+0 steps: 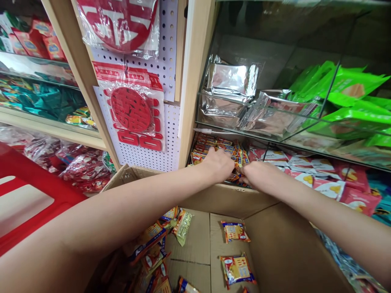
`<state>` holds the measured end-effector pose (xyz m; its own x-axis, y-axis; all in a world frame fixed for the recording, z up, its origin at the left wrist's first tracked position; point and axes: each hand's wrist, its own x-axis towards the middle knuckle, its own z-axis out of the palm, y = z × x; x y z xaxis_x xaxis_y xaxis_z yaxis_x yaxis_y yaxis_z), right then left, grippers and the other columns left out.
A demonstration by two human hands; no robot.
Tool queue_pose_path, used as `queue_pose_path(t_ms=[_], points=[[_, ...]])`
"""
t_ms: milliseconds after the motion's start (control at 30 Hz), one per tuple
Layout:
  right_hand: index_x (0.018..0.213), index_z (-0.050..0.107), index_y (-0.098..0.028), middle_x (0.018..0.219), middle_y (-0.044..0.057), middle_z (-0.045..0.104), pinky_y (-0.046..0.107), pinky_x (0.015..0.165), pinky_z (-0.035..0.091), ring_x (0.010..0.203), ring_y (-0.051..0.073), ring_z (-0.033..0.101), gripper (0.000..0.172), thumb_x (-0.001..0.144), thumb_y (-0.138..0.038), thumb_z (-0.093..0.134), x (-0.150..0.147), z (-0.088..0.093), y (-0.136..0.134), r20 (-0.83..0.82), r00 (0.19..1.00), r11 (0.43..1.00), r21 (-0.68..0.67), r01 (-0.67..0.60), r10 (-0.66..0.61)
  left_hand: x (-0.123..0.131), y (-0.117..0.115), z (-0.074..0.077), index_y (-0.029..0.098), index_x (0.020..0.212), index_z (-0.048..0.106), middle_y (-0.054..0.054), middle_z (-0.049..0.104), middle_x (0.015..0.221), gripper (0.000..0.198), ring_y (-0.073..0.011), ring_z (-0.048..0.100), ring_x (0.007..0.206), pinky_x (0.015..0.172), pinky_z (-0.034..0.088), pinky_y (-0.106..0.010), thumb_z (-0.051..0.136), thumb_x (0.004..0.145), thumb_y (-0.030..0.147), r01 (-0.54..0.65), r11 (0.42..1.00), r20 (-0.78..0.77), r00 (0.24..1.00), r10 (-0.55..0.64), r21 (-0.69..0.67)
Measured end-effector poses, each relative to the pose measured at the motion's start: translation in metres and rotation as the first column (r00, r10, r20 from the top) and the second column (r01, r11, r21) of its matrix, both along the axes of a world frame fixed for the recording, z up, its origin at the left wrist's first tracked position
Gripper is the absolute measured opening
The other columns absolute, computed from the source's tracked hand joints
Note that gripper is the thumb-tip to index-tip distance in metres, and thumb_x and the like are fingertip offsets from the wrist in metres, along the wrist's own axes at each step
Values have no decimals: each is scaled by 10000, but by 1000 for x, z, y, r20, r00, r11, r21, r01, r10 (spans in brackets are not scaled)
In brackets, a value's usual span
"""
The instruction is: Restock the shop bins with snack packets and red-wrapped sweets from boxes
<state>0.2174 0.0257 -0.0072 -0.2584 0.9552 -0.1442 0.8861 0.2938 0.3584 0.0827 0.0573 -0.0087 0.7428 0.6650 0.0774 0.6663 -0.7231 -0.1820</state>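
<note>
Both my arms reach over an open cardboard box (265, 244) into a low shelf compartment. My left hand (218, 162) rests knuckles-up on a pile of small orange snack packets (214, 147), its fingers curled down into them. My right hand (258, 173) is right beside it, fingers closed on the same orange packets at the pile's front edge. The two hands almost touch. Several more of these packets (236, 268) lie loose on the box floor below.
A glass shelf (275, 136) above the pile carries silver foil bags (232, 93) and green bags (351, 101). Red and white packets (324, 175) fill the compartment to the right. A white pegboard (143, 134) with red paper decorations hangs left, beside a red plastic stool (27, 195).
</note>
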Motion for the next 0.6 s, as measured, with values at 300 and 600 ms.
queue_pose_path(t_ms=[300,600], points=[[953,588,-145,965,126,628,294,687,427,856,234,594,256,759,-263,473,27,5,-8,-90,995,995,90,-45,53,-2,6,-10,172,1110,522,-109,513,1140,431,-290,435,1008,788,384,-452,493,749,406,67,997,71,995,-70,43],[755,630,-181,730,93,658,278,562,387,694,219,620,270,812,-283,386,27,-6,-17,-67,998,1000,24,19,-17,10,13,-5,248,1073,541,-63,495,1167,397,-258,407,1043,817,368,-425,409,790,493,353,935,-51,934,-354,-22]])
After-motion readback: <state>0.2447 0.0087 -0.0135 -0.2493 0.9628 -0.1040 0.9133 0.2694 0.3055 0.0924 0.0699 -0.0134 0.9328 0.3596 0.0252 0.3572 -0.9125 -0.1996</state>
